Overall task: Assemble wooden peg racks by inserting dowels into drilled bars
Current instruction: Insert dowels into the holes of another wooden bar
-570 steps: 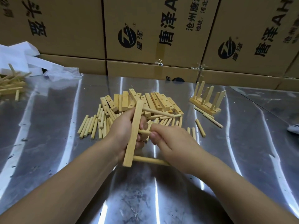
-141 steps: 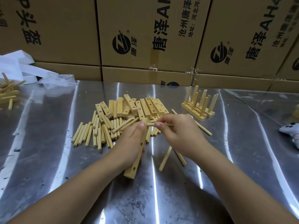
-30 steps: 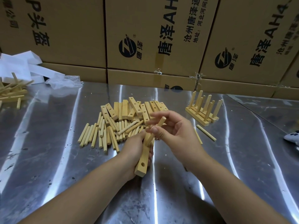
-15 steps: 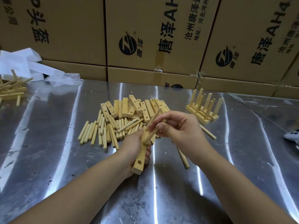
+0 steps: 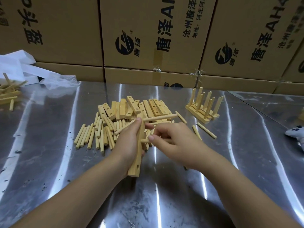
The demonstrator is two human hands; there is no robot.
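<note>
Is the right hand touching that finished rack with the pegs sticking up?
Apart. The head view shows table between the right hand and the finished rack farther back.

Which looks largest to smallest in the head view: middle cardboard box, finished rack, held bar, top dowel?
1. middle cardboard box
2. finished rack and held bar: about alike; bar is nearer the camera, so unranked
3. top dowel

You are in a small factory: big printed cardboard boxes (image 5: 148,30) stand stacked behind your shiny metal worktop (image 5: 49,153).
</note>
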